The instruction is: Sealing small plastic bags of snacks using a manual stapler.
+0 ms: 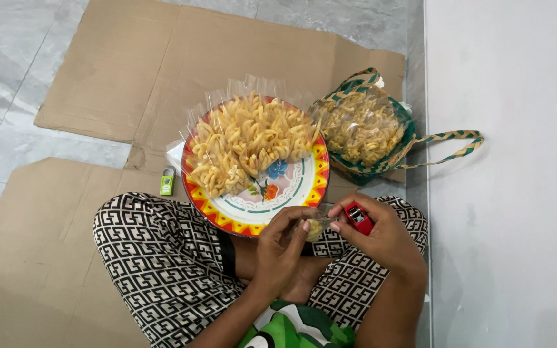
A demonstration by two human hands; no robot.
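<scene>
Hands meet over the person's crossed legs at the near middle of the scene. The left hand (283,241) pinches a small clear packet of snack (314,227) between thumb and fingertips, fingers closed on it. The right hand (381,235) is wrapped around a red stapler (358,218), whose tip sits just beside the packet's right edge; whether it actually touches the plastic is hard to tell. Just beyond the hands, a round plate (272,200) with an orange and yellow zigzag rim rests against the knees, piled with clear packets of twisted yellow crisps (249,138). To the right of the plate stands a green woven basket (398,151) holding more of the same snack in a clear bag. A small green padlock (167,181) lies on the cardboard (130,71) to the plate's left.
</scene>
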